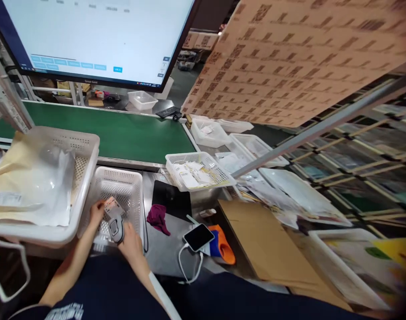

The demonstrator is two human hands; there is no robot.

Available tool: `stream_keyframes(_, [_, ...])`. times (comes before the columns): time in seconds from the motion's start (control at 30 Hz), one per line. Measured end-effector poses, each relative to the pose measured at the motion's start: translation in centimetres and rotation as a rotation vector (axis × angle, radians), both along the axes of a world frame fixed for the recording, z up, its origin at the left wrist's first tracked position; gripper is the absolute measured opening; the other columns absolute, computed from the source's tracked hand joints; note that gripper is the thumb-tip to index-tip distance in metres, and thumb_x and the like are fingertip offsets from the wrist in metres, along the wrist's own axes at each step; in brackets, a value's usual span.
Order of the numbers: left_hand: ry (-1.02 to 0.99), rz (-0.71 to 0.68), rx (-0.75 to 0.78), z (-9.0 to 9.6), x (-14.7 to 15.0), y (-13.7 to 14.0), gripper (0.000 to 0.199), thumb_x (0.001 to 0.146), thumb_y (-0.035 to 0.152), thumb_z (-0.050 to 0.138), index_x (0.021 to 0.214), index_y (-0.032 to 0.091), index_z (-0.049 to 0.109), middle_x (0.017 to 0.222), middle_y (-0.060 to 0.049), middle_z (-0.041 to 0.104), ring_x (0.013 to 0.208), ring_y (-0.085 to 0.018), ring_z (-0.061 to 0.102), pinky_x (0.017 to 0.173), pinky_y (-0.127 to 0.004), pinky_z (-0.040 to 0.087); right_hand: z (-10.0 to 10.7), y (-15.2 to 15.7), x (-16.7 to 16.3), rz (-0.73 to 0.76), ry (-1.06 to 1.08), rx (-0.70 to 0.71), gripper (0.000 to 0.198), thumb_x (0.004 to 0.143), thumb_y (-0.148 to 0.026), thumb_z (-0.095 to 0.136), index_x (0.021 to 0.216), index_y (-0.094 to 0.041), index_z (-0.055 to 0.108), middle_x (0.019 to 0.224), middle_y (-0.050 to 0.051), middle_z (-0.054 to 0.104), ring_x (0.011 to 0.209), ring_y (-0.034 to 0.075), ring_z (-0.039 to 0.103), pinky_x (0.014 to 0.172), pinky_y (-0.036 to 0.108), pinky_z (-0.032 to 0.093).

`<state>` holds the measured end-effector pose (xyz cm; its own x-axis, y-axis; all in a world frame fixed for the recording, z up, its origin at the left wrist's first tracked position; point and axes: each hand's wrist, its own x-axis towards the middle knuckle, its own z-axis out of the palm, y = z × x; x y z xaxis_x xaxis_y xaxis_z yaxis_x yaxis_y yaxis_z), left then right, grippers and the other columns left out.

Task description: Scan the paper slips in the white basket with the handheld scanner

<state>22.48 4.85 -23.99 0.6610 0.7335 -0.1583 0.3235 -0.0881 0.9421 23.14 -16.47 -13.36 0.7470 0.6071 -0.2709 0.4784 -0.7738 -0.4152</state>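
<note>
Packing-station clutter fills a steel worktop [163, 253] that runs along a green conveyor belt [123, 129], with one large monitor [93, 35] hanging above it. At the worktop's near left corner the right hand [131, 242] has its grip closed round a grey handheld scanner [115, 227], window turned up toward a small printed card [111, 206]. The left hand [95, 212] pinches that card by its edge and tilts it to the scanner, probably so the code can be read. Both hands work over a small white basket [129, 186]. Left of it, one bigger basket [86, 151] holds bagged parcels. Toward the worktop's middle lie one maroon cloth [158, 218] and one phone [198, 237] on its cable. A third basket [203, 158], full of paper slips, sits at the far edge by the belt.
</note>
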Motion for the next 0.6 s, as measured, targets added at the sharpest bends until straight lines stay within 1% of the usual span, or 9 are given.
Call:
stream_keyframes(0.1, [-0.035, 0.073, 0.016, 0.4, -1.4, -0.9, 0.028, 0.086, 0.014, 0.056, 0.107, 0.011, 0.074, 0.113, -0.013, 0.078, 0.108, -0.027, 0.071, 0.099, -0.035, 0.052, -0.3, -0.9, -0.8, 0.032, 0.013, 0.052, 0.029, 0.090, -0.022, 0.066, 0.117, -0.015, 0.064, 0.119, 0.012, 0.067, 0.095, 0.027, 0.066, 0.076, 0.033, 0.041])
stream_keyframes(0.2, [-0.048, 0.149, 0.014, 0.7, -2.7, -1.8, 0.026, 0.084, 0.014, 0.057, 0.105, 0.013, 0.074, 0.108, -0.013, 0.078, 0.103, -0.028, 0.072, 0.096, -0.037, 0.053, -0.3, -2.1, -1.5, 0.071, 0.019, 0.080, 0.026, 0.090, -0.021, 0.064, 0.115, -0.017, 0.065, 0.117, 0.012, 0.068, 0.097, 0.028, 0.067, 0.079, 0.033, 0.043])
stream_keyframes(0.27, [-0.049, 0.192, 0.005, 0.8, -3.3, -2.2, 0.022, 0.084, 0.013, 0.057, 0.101, 0.015, 0.072, 0.103, -0.012, 0.078, 0.101, -0.028, 0.072, 0.095, -0.037, 0.053, -0.1, -2.8, -1.7, 0.088, 0.015, 0.042, 0.028, 0.087, -0.016, 0.064, 0.114, -0.017, 0.065, 0.117, 0.012, 0.069, 0.097, 0.028, 0.068, 0.079, 0.034, 0.044])
stream_keyframes(0.37, [-0.053, 0.238, -0.020, 0.6, -3.5, -2.1, 0.017, 0.087, 0.011, 0.056, 0.097, 0.015, 0.070, 0.102, -0.011, 0.077, 0.099, -0.025, 0.072, 0.094, -0.035, 0.053, -0.1, -3.6, -1.8, 0.082, -0.005, -0.030, 0.035, 0.083, -0.011, 0.061, 0.116, -0.019, 0.065, 0.119, 0.011, 0.069, 0.097, 0.028, 0.069, 0.078, 0.033, 0.045])
stream_keyframes(0.43, [-0.057, 0.252, -0.053, 0.3, -3.3, -1.8, 0.015, 0.088, 0.009, 0.057, 0.095, 0.015, 0.069, 0.099, -0.011, 0.076, 0.094, -0.024, 0.072, 0.090, -0.034, 0.055, -0.8, -4.1, -1.8, 0.068, -0.026, -0.054, 0.036, 0.082, -0.011, 0.061, 0.117, -0.020, 0.065, 0.121, 0.011, 0.068, 0.098, 0.027, 0.070, 0.077, 0.031, 0.045])
stream_keyframes(0.53, [-0.081, 0.245, -0.121, -0.2, -2.7, -1.6, 0.009, 0.089, 0.005, 0.062, 0.091, 0.013, 0.066, 0.089, -0.007, 0.073, 0.085, -0.021, 0.071, 0.085, -0.034, 0.057, -2.8, -5.0, -1.8, 0.058, -0.046, -0.054, 0.035, 0.084, -0.015, 0.061, 0.118, -0.020, 0.064, 0.122, 0.011, 0.068, 0.097, 0.027, 0.071, 0.075, 0.030, 0.045])
stream_keyframes(0.6, [-0.124, 0.249, -0.153, -0.5, -2.4, -1.8, 0.003, 0.094, 0.010, 0.068, 0.092, 0.012, 0.066, 0.088, -0.005, 0.071, 0.084, -0.019, 0.070, 0.085, -0.036, 0.059, -4.2, -5.6, -2.0, 0.047, -0.049, -0.015, 0.031, 0.086, -0.019, 0.062, 0.117, -0.020, 0.064, 0.118, 0.010, 0.069, 0.096, 0.026, 0.071, 0.074, 0.029, 0.046])
